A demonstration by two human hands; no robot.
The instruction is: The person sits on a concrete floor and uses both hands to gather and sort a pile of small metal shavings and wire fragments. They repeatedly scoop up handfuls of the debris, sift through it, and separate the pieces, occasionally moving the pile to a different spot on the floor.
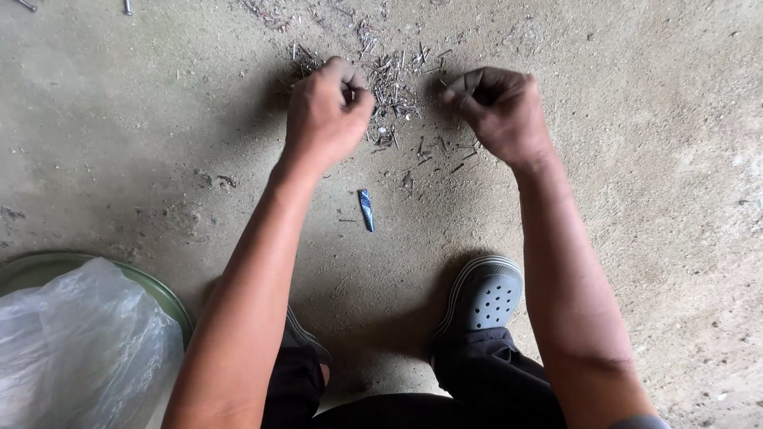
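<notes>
Head view, looking straight down: scattered pile of small nails (393,87) on the concrete floor (636,199), between and just ahead of both hands. Thin, stiff metal pieces, light singly, many tangled with grit and short slivers; probably sharp at the tips and slippery enough to roll away under a careless pinch. Best taken one or a few at a time by the shank, between thumb and fingertip, or swept together first and lifted as a small bunch.

Left hand (326,111) curled over the left edge of the pile, fingers (350,79) folded inward into a loose fist, apparently holding something small; what exactly, impossible to tell. Right hand (501,111) just right of the pile, fingers bent in, thumb and forefinger pressed together as if pinching a piece; the piece itself too small to make out.

Nearer the body: a small dark blue scrap (366,210) lying flat on the floor, apart from the pile. Grey perforated clog (485,295) below the right forearm, the other foot mostly hidden by the left forearm. At lower left, a green round basin (171,302) with a crumpled clear plastic bag (79,349) in it, well apart from the pile. Two loose metal bits (127,6) at the top left edge. Nothing between hands and pile; only dust and debris mixed in to hinder a clean pick.
</notes>
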